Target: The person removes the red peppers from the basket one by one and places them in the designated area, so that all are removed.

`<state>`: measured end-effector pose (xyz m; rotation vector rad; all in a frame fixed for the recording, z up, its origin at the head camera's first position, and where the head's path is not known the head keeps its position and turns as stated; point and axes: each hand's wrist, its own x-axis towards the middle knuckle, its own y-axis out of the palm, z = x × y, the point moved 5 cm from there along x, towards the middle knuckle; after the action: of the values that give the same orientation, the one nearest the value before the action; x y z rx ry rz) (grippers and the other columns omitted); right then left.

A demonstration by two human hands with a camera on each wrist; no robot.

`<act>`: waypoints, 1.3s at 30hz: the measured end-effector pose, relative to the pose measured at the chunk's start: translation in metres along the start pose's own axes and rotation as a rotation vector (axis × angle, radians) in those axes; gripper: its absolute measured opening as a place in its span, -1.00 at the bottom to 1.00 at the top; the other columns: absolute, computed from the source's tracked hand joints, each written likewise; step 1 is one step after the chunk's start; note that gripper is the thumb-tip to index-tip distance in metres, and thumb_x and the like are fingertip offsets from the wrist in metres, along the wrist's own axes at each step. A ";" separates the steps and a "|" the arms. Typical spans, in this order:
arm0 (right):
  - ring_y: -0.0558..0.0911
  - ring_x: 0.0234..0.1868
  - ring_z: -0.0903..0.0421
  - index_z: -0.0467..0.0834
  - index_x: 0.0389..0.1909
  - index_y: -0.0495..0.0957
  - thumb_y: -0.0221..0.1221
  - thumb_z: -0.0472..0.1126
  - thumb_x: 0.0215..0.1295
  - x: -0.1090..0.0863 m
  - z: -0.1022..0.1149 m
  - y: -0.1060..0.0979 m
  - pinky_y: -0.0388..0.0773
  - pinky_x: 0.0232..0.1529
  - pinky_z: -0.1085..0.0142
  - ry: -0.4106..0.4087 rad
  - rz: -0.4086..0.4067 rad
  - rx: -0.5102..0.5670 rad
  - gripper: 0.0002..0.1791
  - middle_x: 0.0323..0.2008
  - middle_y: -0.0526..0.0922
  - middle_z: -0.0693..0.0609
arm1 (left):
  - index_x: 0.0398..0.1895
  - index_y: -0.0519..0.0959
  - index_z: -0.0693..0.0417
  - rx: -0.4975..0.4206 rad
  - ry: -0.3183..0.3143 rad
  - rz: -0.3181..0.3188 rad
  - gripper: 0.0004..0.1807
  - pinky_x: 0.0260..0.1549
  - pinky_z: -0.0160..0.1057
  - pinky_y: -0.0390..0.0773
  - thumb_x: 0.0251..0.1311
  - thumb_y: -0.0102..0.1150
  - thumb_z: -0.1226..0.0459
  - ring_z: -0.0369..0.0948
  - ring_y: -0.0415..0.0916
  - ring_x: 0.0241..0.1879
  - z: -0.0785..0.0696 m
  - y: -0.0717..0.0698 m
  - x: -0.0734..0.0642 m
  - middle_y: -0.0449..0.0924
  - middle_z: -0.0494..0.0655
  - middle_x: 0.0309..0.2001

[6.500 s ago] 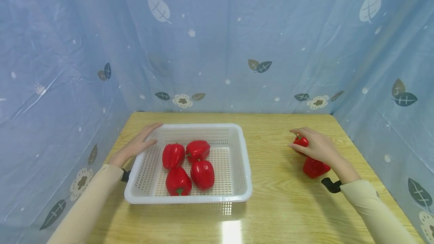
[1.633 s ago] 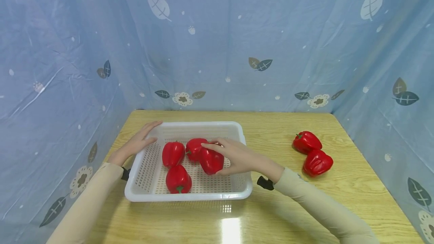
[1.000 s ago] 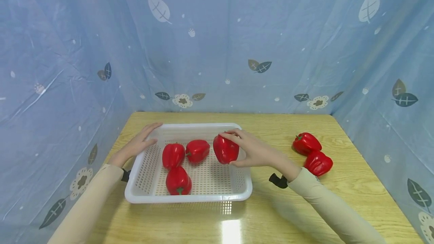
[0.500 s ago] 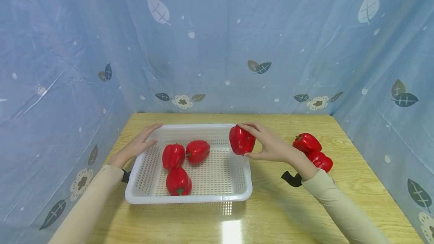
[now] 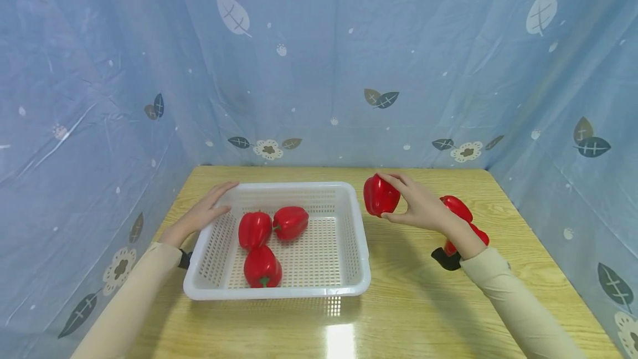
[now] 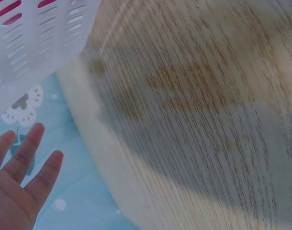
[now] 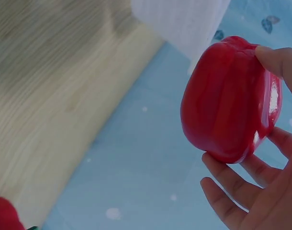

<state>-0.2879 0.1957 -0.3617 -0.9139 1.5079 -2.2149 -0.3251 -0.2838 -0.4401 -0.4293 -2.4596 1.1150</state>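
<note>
A red bell pepper (image 5: 381, 195) is pinched between the thumb and fingers of my right hand (image 5: 416, 204), raised above the table just right of the white plastic basket (image 5: 362, 237). The right wrist view shows the same bell pepper (image 7: 230, 100), thumb at one end and fingertips at the other. My left hand (image 5: 203, 212) rests at the basket's back left corner, its fingers straight in the left wrist view. Three red bell peppers lie in the basket: one at left (image 5: 255, 230), one behind (image 5: 291, 222) and one in front (image 5: 262, 267).
Two more red bell peppers, one behind (image 5: 457, 208) and one in front (image 5: 480, 235), lie on the wooden table (image 5: 399, 314) at right, partly hidden by my right forearm. A blue patterned curtain (image 5: 299, 71) encloses the table's back and sides.
My right hand came from the right-side peppers to the basket, took hold of a bell pepper and lifted it out over the right rim. The left hand stayed at its corner.
</note>
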 end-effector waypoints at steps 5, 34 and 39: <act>0.51 0.01 -0.06 0.00 0.38 0.13 0.39 0.06 -0.11 -0.004 -0.015 0.003 0.62 -0.21 0.07 0.052 0.016 -0.013 0.00 0.17 0.39 -0.11 | 0.40 0.11 0.07 -0.003 -0.005 -0.001 -0.37 0.06 0.38 0.24 0.25 0.00 0.30 0.20 0.04 0.30 0.003 0.001 0.000 0.02 0.25 0.37; 0.46 0.06 -0.14 -0.08 0.37 0.14 0.36 0.07 -0.06 -0.023 -0.071 0.032 0.52 -0.07 -0.07 0.166 0.127 -0.053 -0.03 0.14 0.39 -0.17 | 0.40 0.10 0.06 -0.002 -0.016 0.002 -0.35 -0.01 0.35 0.34 0.24 0.00 0.30 0.21 0.04 0.29 0.000 -0.001 0.000 0.00 0.25 0.38; 0.46 0.07 -0.15 -0.09 0.38 0.13 0.38 0.03 -0.07 -0.028 -0.079 0.036 0.49 -0.04 -0.10 0.169 0.140 -0.059 -0.02 0.12 0.40 -0.17 | 0.40 0.11 0.06 -0.008 -0.013 0.001 -0.36 -0.03 0.33 0.37 0.25 0.01 0.31 0.21 0.05 0.29 0.002 0.000 0.001 0.01 0.26 0.37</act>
<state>-0.3222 0.2539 -0.4229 -0.6293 1.6656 -2.2025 -0.3267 -0.2846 -0.4410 -0.4275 -2.4762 1.1124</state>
